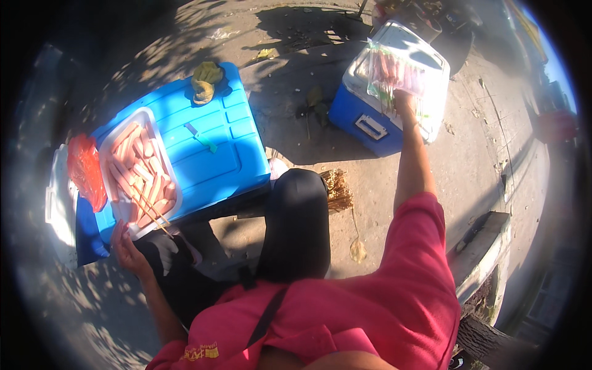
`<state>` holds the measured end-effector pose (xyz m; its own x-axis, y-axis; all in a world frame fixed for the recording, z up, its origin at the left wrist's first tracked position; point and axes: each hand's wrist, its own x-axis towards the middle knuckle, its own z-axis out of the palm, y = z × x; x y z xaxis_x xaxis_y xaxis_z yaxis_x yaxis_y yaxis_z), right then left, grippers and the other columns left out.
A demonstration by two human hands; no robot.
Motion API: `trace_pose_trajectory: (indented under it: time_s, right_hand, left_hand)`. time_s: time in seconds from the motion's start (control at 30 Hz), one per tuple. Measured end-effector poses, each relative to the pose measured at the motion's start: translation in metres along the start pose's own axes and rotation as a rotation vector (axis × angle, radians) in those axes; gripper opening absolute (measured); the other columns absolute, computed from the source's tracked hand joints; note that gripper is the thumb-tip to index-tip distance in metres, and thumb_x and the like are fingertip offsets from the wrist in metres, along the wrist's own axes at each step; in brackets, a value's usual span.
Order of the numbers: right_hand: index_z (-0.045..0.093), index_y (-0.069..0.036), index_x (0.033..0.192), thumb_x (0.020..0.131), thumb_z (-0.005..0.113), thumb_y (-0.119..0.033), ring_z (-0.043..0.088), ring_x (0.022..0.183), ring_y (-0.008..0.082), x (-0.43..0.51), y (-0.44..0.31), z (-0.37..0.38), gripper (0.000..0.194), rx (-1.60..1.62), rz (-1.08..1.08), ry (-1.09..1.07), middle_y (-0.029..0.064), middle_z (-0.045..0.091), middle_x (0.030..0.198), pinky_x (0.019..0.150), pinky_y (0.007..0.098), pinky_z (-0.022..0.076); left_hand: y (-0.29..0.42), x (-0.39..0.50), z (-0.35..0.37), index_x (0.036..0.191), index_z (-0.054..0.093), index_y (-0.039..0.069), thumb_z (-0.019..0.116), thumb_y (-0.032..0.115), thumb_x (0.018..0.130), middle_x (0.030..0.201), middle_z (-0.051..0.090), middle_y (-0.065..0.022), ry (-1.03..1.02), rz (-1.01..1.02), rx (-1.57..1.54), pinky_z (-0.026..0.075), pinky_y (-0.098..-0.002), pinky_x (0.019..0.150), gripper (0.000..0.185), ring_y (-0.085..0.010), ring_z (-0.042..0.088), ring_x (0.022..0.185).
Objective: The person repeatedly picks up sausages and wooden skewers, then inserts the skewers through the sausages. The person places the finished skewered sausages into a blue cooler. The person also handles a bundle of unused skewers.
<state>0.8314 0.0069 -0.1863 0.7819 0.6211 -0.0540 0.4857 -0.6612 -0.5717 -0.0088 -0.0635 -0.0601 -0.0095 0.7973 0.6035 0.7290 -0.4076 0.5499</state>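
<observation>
My right arm is stretched out to a blue cooler (370,121) with a white lid (437,88). There, my right hand (403,99) touches the lower edge of a clear plastic bag (372,69) of skewered sausages (393,67). Glare hides its fingers, so a grip cannot be made out. My left hand (130,253) is empty, its fingers raised beside the near corner of a white plastic tray (163,159). Pink sausage pieces (138,166) fill that tray. Thin wooden skewers (150,208) lie across them, their ends jutting over the rim towards my leg.
Under the tray is a bright blue storage box lid (217,152), bearing a yellowish work glove (204,83) and a small green strip (200,138). A red plastic bag (86,171) lies left of the tray. A bundle of sticks (338,190) is beside my knee; a pale bench-like frame (483,259) stands at right.
</observation>
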Motion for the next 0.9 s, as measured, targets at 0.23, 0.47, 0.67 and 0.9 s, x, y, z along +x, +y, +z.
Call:
trace_pose_trajectory:
  time_s: [0.23, 0.47, 0.67, 0.9]
  right_hand:
    - [0.066, -0.001, 0.100, 0.088, 0.054, -0.022, 0.063, 0.079, 0.0299, 0.037, 0.047, 0.029, 0.028, 0.018, -0.280, 0.256, 0.0179, 0.067, 0.086, 0.074, 0.0414, 0.0479]
    - [0.067, -0.001, 0.098, 0.087, 0.060, -0.024, 0.062, 0.089, 0.0376, -0.043, -0.016, -0.009, 0.026, -0.141, -0.439, 0.236, 0.0218, 0.065, 0.097, 0.079, 0.0433, 0.0486]
    - [0.069, -0.002, 0.094, 0.078, 0.069, -0.032, 0.061, 0.091, 0.0397, -0.108, -0.076, -0.021, 0.033, -0.542, -0.397, 0.045, 0.0272, 0.056, 0.108, 0.078, 0.0477, 0.0495]
    - [0.069, -0.005, 0.087, 0.081, 0.058, -0.026, 0.063, 0.091, 0.0401, -0.100, -0.067, -0.007, 0.024, -0.562, -0.283, -0.034, 0.0245, 0.063, 0.099, 0.077, 0.0486, 0.0500]
  left_hand:
    - [0.005, -0.001, 0.002, 0.117, 0.056, -0.008, 0.042, -0.003, 0.098, 0.118, 0.060, -0.0163, 0.025, -0.064, -0.081, 0.052, -0.0308, 0.086, 0.024, -0.0216, 0.062, 0.097]
    - [0.007, 0.000, 0.005, 0.117, 0.057, -0.007, 0.043, -0.002, 0.098, 0.117, 0.061, -0.0151, 0.023, -0.005, -0.005, 0.051, -0.0310, 0.086, 0.024, -0.0209, 0.062, 0.097]
    - [0.009, 0.001, 0.001, 0.115, 0.059, -0.007, 0.043, -0.002, 0.098, 0.116, 0.061, -0.0143, 0.022, -0.003, -0.021, 0.051, -0.0305, 0.086, 0.023, -0.0195, 0.061, 0.096]
    - [0.010, 0.001, 0.002, 0.116, 0.059, -0.006, 0.045, -0.002, 0.097, 0.115, 0.061, -0.0140, 0.021, 0.008, 0.014, 0.051, -0.0303, 0.085, 0.024, -0.0193, 0.060, 0.096]
